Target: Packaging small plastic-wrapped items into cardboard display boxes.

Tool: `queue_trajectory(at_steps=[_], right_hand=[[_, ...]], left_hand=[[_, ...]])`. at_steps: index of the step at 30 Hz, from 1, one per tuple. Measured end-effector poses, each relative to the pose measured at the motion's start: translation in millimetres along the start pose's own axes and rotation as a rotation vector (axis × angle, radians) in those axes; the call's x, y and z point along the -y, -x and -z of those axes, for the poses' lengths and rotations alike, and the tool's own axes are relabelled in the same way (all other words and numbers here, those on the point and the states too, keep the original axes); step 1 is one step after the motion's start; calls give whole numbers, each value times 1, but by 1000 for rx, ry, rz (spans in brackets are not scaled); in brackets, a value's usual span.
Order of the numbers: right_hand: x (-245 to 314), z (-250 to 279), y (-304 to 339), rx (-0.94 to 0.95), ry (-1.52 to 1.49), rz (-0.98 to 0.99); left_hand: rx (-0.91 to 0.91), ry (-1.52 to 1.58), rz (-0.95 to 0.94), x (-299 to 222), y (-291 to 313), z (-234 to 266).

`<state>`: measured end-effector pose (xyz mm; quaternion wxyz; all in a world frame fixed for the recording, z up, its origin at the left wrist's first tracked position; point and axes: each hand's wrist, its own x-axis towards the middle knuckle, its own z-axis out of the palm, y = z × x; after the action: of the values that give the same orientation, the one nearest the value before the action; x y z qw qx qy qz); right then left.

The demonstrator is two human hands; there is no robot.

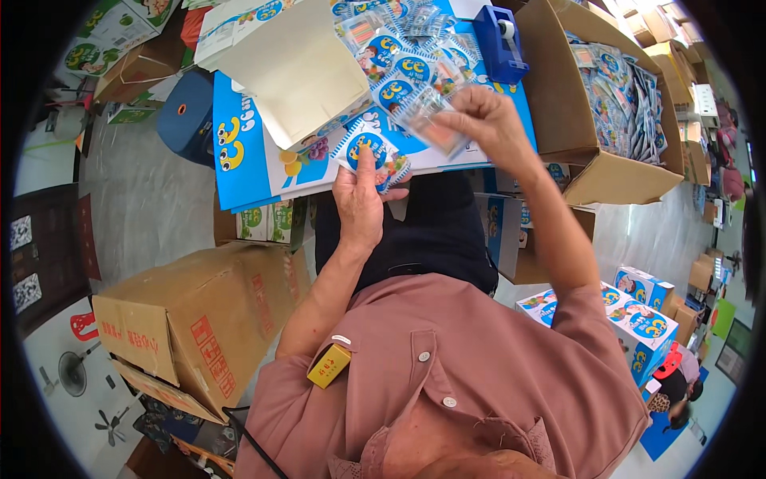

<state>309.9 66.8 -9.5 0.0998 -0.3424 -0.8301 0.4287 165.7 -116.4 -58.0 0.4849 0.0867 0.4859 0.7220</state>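
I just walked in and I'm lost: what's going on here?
A person is busy at a blue-and-white surface. The left hand holds a printed packet; the right hand grips a second packet, blurred, just to its right. Loose packets lie beyond, right of a white box, and more packets fill much of the open brown carton at right.

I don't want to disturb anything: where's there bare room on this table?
Bare printed board lies left of the open white box; a narrower strip lies between the right hand and brown carton. Crowded: heaped packets between white box and blue tape dispenser.
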Motion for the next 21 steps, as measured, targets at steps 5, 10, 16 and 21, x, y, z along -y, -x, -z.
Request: queue_trajectory(at_steps=[5,10,16,21], right_hand=[[0,-85,25,-266,-364,84],[10,-59,-1,-624,178,143],[-8,-70,-25,-537,490,96],[-11,-58,-5,-274,-61,-61]], left_hand=[[128,-26,-43,15,0,-10],[61,-57,-25,9,-2,11],[112,14,-168,10,-6,12],[174,193,-62,0,0,9]])
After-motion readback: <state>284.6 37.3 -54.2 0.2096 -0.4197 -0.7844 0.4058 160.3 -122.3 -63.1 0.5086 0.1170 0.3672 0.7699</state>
